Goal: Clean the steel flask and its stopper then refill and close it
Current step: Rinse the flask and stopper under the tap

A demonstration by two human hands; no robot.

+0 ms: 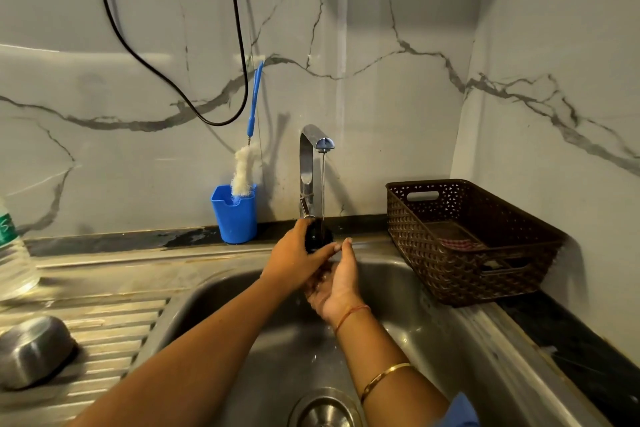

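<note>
Stopper (pixel 316 236), axis unclear, under tap stream (pixel 322 184); left hand (pixel 298 258) around it, right hand (pixel 341 282) uncurled beneath

Steel sink unit (pixel 104 288): ribbed drainboard left, basin middle. On drainboard: bottle (pixel 14 253) upright far left, steel vessel (pixel 33 350) lying nearer front. Back ledge: blue cup (pixel 235 215), tap (pixel 306 184). Dark counter (pixel 571 340) right: basket (pixel 464 253).

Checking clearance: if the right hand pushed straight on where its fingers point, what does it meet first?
Probably the black stopper, which the left hand grips under the tap; it sits just past the right hand. Depth unclear: the left hand's fingers may come first.
</note>
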